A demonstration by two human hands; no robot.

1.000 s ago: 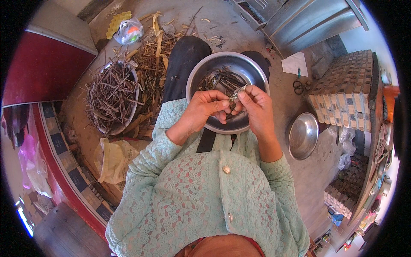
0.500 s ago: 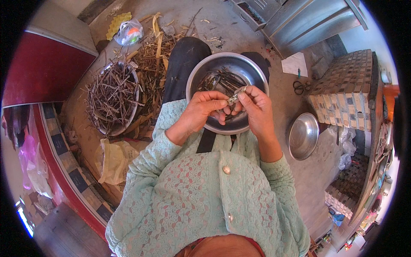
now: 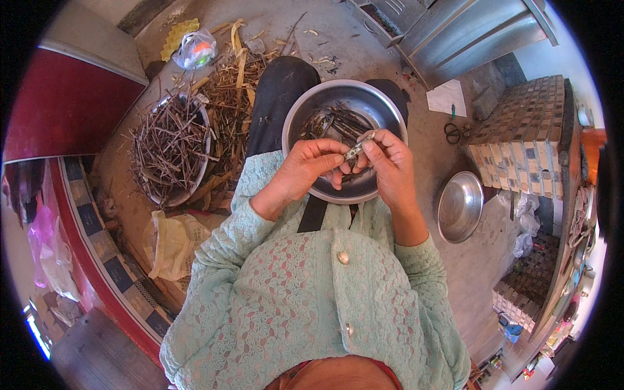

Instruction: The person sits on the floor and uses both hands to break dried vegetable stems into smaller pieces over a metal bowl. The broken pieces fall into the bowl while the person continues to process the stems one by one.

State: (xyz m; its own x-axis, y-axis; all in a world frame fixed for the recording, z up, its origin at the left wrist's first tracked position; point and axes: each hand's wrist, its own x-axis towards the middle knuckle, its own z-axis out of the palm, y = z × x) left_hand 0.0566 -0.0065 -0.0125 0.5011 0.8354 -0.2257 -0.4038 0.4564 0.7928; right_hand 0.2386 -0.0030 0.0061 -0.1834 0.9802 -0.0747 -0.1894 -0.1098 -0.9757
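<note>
A steel bowl (image 3: 383,107) rests on my lap and holds several dark stem pieces (image 3: 335,120). Over its near side both hands pinch one thin pale stem (image 3: 359,147). My left hand (image 3: 311,168) grips its lower end with fingers curled. My right hand (image 3: 389,168) holds the upper end between thumb and forefinger. Both forearms are in light green lace sleeves.
A round basin heaped with dark twigs (image 3: 170,146) sits on the floor to my left, with strewn peelings (image 3: 234,84) beside it. An empty steel bowl (image 3: 460,207) lies to my right by a tiled block (image 3: 523,143). Scissors (image 3: 453,132) and paper (image 3: 447,97) lie farther out.
The hands stay over the bowl; the fingers have shifted slightly along the stem. The rest of the scene looks the same.
</note>
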